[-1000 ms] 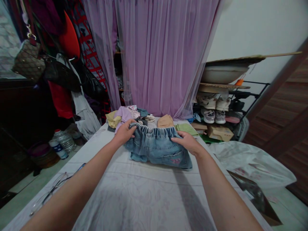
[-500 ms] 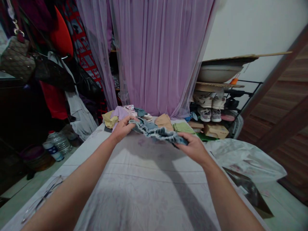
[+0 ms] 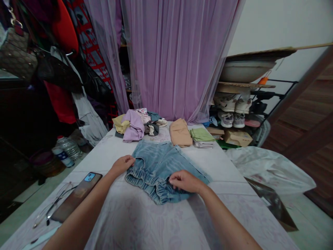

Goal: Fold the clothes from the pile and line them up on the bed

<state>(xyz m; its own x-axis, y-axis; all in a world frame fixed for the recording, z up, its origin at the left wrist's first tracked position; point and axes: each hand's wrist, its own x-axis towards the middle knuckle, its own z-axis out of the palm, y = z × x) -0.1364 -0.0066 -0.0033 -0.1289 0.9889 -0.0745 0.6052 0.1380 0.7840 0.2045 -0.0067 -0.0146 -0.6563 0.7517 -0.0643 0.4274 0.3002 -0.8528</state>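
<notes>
Lifted earlier, the denim shorts (image 3: pixel 153 161) now lie in front of the tan garment (image 3: pixel 180 132), waistband facing away.

denim shorts (image 3: pixel 156 161) matt, w/ rough waistbd (image 3: pixel 145 185); phone (image 3: pixel 76 198) glossy

The shorts (image 3: pixel 148 158) lie in the middle of the desk (image 3: pixel 125 225). Behind them sit a clothes heap on the left, a folded cloth (image 3: pixel 180 132), then a small stack (image 3: pixel 203 136) on the right. Left of the shorts is a phone (image 3: pixel 78 198), with glasses (image 3: pixel 48 219) beside it.
</notes>
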